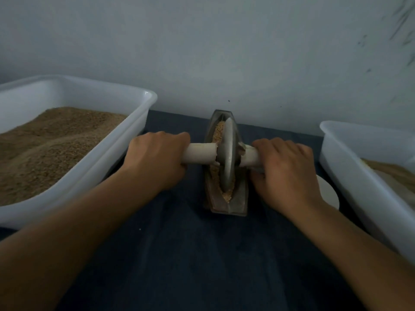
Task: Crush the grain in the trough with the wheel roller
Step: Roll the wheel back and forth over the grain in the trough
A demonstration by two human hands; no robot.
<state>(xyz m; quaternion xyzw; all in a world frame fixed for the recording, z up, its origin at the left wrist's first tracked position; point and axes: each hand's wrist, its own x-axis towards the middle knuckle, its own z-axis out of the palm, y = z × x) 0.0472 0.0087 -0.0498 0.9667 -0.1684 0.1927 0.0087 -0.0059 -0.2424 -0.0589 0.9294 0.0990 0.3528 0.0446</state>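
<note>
The wheel roller stands on edge in the trough, its disc in line with the trough's long axis, which runs from the near side toward the desk's far edge by the wall. Its white handle lies crosswise, left to right. Grain fills the channel beside the disc. The left hand and right hand, knuckles up, each wrap a handle end, forearms reaching forward. White tubs of grain flank both sides.
</note>
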